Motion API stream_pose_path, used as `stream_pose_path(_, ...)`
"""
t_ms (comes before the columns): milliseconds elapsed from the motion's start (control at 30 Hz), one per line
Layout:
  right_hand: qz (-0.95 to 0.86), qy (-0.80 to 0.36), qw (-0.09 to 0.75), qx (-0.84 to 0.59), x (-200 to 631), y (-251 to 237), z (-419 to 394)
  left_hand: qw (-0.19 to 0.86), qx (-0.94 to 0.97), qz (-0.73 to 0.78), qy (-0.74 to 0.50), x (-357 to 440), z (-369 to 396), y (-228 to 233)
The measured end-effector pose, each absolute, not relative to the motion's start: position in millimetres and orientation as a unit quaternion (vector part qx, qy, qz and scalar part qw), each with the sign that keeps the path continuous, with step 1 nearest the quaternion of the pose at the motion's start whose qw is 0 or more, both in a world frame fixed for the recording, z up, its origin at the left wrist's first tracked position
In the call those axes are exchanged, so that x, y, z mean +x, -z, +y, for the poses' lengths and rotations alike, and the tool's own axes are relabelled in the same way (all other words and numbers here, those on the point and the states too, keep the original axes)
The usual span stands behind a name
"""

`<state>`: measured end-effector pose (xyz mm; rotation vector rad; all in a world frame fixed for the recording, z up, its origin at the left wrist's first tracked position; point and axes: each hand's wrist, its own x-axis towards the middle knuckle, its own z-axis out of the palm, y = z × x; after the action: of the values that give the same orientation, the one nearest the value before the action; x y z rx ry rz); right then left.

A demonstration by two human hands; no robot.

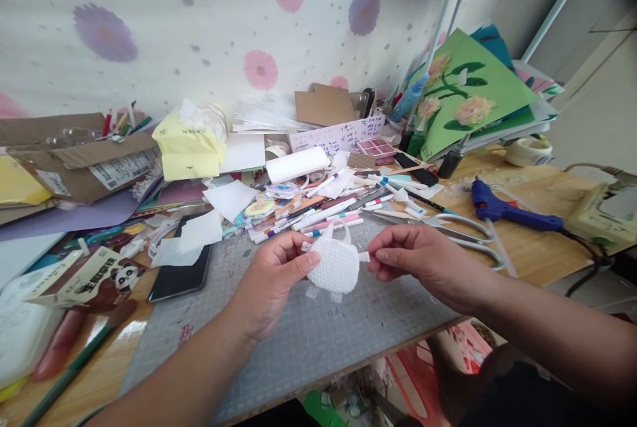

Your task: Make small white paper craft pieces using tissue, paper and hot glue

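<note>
A small white textured foam cut-out, rounded with little tabs sticking out, is held above the grey cutting mat. My left hand pinches its left edge between thumb and fingers. My right hand pinches a small tab on its right side. Both hands hover a little over the mat near the table's front edge.
Scissors and a blue glue gun lie to the right. Several markers, paper scraps and a black phone crowd behind and left. A cardboard box, yellow tissue pack and green flower card stand at the back.
</note>
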<state>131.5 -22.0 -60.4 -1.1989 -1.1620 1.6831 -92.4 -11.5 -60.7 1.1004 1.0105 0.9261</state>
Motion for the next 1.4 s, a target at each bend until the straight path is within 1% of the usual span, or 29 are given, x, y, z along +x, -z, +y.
stream_pose_path(233, -0.509, -0.614, 0.385, -0.464, 123.8, 58.9, -24.5, 0.627, 0.5, 0.448, -0.395, -89.6, -13.5, 65.3)
stream_pose_path(367, -0.494, -0.623, 0.407, -0.45, 111.8, 65.4, -23.8, 0.643, 0.509, 0.435, -0.371, -87.1, -16.0, 67.1)
stream_pose_path(533, -0.499, -0.629, 0.386, -0.454, 108.6, 67.7, -22.8, 0.642, 0.525, 0.418, -0.37, -86.1, -14.4, 64.6)
stream_pose_path(733, -0.543, -0.635, 0.311, -0.453, 106.1, 69.4, -28.7, 0.62, 0.535, 0.43, -0.38, -82.9, -12.0, 66.8)
stream_pose_path(933, -0.56, -0.641, 0.27, -0.451, 105.8, 71.9, -31.0, 0.567, 0.552, 0.455, -0.409, -83.0, -9.4, 69.9)
stream_pose_path(1100, -0.572, -0.601, 0.274, -0.487, 126.6, 66.3, -22.1, 0.52, 0.497, 0.477, -0.504, -94.8, 0.3, 63.4)
stream_pose_path(1200, -0.559, -0.579, 0.287, -0.52, 138.4, 67.5, -14.7, 0.498, 0.489, 0.487, -0.525, -99.8, 2.9, 61.8)
stream_pose_path(1300, -0.566, -0.553, 0.301, -0.532, 141.0, 72.5, -9.7, 0.488, 0.521, 0.494, -0.497, -97.2, -0.4, 63.1)
stream_pose_path(1400, -0.568, -0.545, 0.309, -0.535, 137.0, 74.2, -8.5, 0.486, 0.578, 0.49, -0.435, -90.3, -5.8, 65.4)
